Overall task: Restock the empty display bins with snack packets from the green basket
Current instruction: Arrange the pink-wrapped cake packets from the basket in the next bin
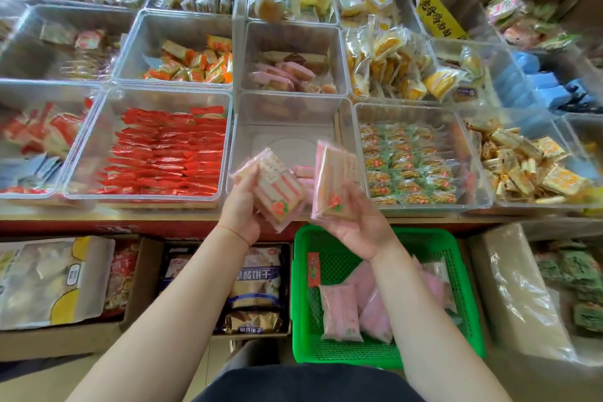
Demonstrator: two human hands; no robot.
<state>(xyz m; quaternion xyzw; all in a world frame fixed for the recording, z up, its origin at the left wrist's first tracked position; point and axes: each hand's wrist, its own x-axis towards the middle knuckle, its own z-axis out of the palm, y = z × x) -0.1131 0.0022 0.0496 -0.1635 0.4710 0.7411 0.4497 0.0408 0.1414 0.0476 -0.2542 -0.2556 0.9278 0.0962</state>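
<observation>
Each hand, left [243, 206] and right [354, 225], holds one pink packet [280, 188] tight by its bottom end, just over the near-empty bin [287, 127]; packets look light, soft and slippery, so hold the sides gently.

A green plastic basket [463, 290] sits low at five o'clock, holding several pink snack packets [341, 312] lying flat. Two more pink-and-cream packets [279, 188] are held up at centre, tilted, over a clear display bin [287, 127] at twelve o'clock. That bin is nearly bare, a few pink packets at its near edge.
</observation>
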